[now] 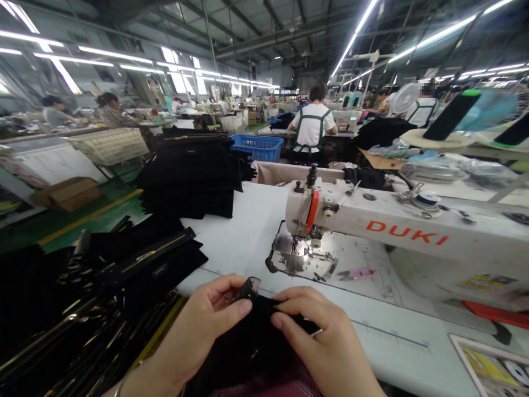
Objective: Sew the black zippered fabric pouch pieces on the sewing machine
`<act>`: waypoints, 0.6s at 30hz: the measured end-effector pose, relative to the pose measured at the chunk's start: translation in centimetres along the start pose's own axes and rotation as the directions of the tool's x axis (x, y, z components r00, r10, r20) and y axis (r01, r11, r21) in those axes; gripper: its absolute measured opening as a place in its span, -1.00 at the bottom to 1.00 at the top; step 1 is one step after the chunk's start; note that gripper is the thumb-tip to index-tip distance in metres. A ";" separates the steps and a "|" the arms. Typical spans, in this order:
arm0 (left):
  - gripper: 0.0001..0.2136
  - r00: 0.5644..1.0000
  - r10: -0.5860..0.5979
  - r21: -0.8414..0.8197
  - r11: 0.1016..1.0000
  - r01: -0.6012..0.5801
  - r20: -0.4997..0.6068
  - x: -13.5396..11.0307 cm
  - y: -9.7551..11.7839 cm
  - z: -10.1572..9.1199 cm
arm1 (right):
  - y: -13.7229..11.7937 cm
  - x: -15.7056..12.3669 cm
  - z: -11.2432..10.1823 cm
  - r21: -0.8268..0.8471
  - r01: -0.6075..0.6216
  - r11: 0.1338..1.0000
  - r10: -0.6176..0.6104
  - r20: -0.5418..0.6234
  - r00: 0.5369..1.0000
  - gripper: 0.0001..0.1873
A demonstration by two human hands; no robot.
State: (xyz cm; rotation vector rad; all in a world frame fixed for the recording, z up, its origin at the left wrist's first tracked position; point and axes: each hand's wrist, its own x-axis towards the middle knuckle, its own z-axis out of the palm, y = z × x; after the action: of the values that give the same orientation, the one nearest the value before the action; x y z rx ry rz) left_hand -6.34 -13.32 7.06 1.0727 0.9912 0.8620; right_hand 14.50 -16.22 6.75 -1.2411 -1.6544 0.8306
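Note:
Between my hands, close to my body, hangs a black fabric piece with a folded, rolled-looking end at its top edge. My left hand pinches that folded end between thumb and fingers. On the other side, my right hand is closed on the top edge of the same piece, thumb against fingertips. Both hands are at the front edge of the sewing table, in front of the sewing machine. The lower part of the cloth is dark and hard to make out.
Pink thread snips lie beside the needle plate. Stacked black pieces stand at the table's back left, and more black pieces with zippers lie at the left. Behind are a blue basket and a person in a white shirt.

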 end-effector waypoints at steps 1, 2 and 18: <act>-0.83 1.000 0.001 0.018 1.000 -0.001 0.003 0.0 -0.1 0.1 | 0.0 -0.1 0.0 0.005 -0.028 1.000 0.028 -0.004 1.000 -0.90; -0.84 1.000 0.001 0.034 0.999 -0.001 0.005 0.0 -0.1 0.1 | 0.0 -0.1 0.0 0.007 -0.058 0.998 0.058 -0.006 0.998 -0.90; -0.79 0.985 0.172 0.566 0.813 -0.134 -0.015 0.2 -0.1 -0.2 | 0.2 -0.1 0.4 0.066 -0.228 0.971 0.225 0.047 0.973 -0.85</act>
State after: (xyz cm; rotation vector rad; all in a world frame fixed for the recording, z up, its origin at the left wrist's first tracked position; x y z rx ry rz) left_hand -6.51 -13.09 6.91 1.6589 1.2712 0.7490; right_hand 14.19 -16.25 6.36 -1.3889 -1.5174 1.0504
